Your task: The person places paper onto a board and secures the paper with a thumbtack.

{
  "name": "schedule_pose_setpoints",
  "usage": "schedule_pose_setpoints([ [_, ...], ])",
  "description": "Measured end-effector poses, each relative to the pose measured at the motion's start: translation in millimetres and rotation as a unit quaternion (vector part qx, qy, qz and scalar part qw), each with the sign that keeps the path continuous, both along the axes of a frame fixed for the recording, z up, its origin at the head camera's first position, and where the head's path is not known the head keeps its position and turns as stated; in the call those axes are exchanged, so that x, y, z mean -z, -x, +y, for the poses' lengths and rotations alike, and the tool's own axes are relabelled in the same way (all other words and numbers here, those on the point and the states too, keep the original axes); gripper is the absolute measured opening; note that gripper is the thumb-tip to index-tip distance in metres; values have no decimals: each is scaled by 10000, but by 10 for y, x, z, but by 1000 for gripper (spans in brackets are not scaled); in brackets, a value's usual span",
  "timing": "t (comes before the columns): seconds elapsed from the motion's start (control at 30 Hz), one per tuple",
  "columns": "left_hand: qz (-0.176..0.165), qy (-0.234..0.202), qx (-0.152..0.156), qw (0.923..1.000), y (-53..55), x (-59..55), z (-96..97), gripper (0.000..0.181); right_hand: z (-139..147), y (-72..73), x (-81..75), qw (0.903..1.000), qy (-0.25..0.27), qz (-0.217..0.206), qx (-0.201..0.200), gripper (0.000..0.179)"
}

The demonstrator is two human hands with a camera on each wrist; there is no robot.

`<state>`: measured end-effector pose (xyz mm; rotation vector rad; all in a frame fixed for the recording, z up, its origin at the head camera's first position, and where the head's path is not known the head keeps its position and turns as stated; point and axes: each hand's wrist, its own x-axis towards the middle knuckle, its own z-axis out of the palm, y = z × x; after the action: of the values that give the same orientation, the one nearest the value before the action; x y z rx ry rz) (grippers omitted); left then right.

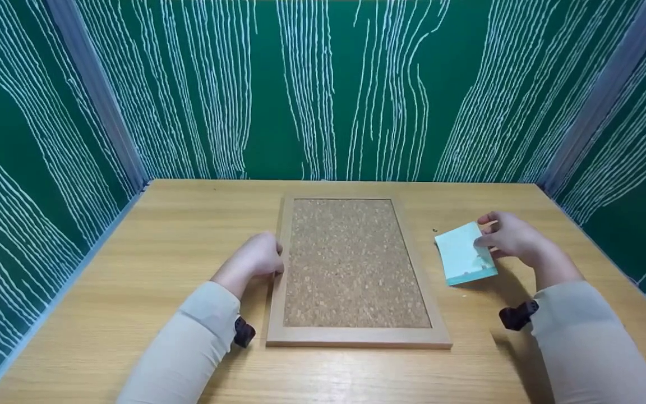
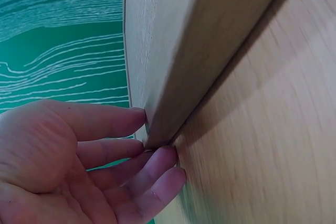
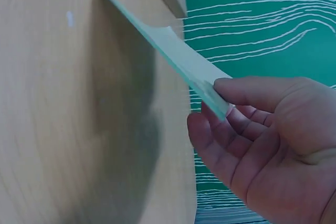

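Note:
A wood-framed cork board [image 1: 356, 264] lies flat on the table. At its left side my left hand [image 1: 257, 255] grips the frame's edge. In the left wrist view, the thumb of my left hand [image 2: 68, 166] meets the frame [image 2: 184, 61], with the other fingertips low by the edge and the tabletop. Right of the board, my right hand [image 1: 511, 238] pinches a pale mint note sheet [image 1: 465, 255] by its right side. The right wrist view has that note sheet [image 3: 168, 51] tilted above the table, between thumb and fingers of my right hand [image 3: 278, 135].
The light wooden table [image 1: 188, 224] is enclosed by green walls [image 1: 267, 84] with white wavy lines. A small dark speck [image 1: 434, 230] lies near the note sheet. A tiny white scrap [image 3: 70, 19] is on the tabletop below it.

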<state>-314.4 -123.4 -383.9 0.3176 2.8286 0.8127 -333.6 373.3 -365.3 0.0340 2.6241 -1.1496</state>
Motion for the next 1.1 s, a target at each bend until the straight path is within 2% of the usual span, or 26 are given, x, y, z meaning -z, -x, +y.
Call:
schedule_pose_setpoints([
  [0.17, -74, -38, -16, 10000, 5, -5, 3, 16, 14, -35, -89, 9991, 358, 213, 16, 69],
  [0.4, -41, 91, 152, 9998, 22, -9, 3, 35, 8, -52, -203, 9930, 1072, 441, 220, 67],
  [0.8, -9, 69, 112, 9999, 11, -7, 4, 29, -185, -91, -372, 9787, 1746, 934, 532, 60],
  [0.93, -16, 100, 112, 9999, 9, -5, 6, 29, -332, -84, -402, 9766, 1845, 998, 478, 61],
  [1.1, -157, -3, 6, 9999, 10, 2, 11, 26, -547, -86, -439, 9764, 1856, 1086, 221, 60],
])
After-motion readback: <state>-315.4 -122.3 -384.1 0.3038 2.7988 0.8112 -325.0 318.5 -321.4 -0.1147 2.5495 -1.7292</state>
